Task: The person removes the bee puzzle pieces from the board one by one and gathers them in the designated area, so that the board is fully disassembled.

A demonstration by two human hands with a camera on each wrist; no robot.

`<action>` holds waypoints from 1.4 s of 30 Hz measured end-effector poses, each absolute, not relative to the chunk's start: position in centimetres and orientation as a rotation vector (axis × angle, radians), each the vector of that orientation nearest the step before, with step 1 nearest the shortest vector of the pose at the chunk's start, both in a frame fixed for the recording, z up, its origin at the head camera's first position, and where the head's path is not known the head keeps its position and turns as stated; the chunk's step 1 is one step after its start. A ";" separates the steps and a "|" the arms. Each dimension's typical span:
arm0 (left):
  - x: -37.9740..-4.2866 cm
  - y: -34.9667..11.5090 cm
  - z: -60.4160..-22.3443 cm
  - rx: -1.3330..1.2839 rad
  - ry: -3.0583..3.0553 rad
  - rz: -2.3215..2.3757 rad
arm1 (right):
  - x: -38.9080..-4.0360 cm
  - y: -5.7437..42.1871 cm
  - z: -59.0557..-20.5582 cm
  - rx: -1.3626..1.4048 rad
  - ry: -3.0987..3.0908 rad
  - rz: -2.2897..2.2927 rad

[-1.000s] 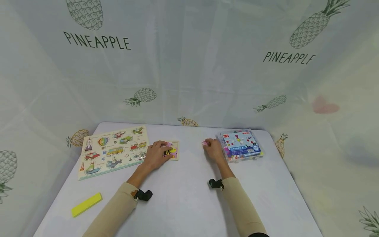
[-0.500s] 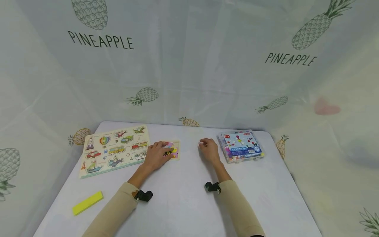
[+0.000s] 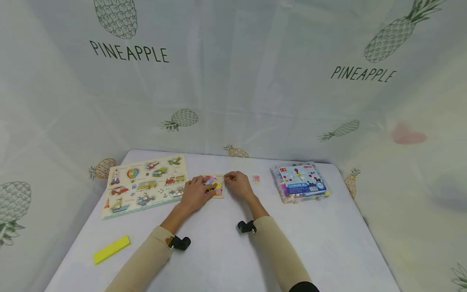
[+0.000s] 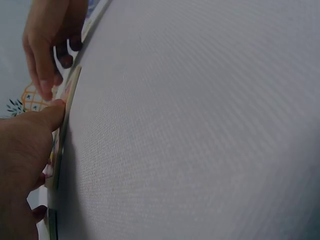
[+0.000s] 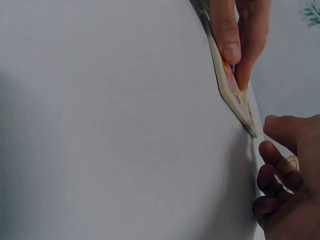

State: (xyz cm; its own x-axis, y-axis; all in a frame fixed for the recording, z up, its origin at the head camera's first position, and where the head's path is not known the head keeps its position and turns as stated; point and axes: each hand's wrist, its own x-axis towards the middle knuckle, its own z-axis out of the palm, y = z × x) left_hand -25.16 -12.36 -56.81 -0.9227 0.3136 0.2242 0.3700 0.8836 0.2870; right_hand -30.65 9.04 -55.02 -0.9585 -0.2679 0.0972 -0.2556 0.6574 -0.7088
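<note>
Just below the frame's centre, the left hand [image 3: 195, 194] rests, fingers spread, on the puzzle board [image 3: 220, 192], hiding its left side. The right hand [image 3: 239, 185] is at its upper-right corner; whether it pinches anything is unclear.

Swung the right hand [image 3: 238, 184] toward nine o'clock, farther from the plastic box [image 3: 300, 182], up to the two o'clock corner of the puzzle board [image 3: 219, 196]. Hard to tell from the dim wrist views whether touching. Drew close to the left hand [image 3: 196, 195]. Slid the black wrist camera [image 3: 245, 227] and beige right sleeve [image 3: 281, 251] the same way. Uncovered the pink piece [image 3: 256, 179], at the right fingertips a second ago; now lying bare on the table [image 3: 215, 251], at three o'clock from the hand.
</note>
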 end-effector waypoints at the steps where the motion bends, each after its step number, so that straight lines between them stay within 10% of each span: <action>1: -25.2 -12.3 -56.8 -0.527 -2.882 -0.493 | -30.7 8.8 -55.0 -0.455 2.848 -1.204; 42: -25.7 -12.3 -57.1 -0.502 -2.887 -0.533 | -30.8 6.2 -55.0 -0.326 2.827 -1.099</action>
State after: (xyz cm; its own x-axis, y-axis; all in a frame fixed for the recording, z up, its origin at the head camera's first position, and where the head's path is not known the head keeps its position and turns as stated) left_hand -25.67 -12.32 -57.10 -0.9303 0.2955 0.2174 0.3536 0.8800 0.3171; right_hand -30.79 6.20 -54.96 -0.9730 -0.2305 -0.0071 -0.1652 0.7180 -0.6762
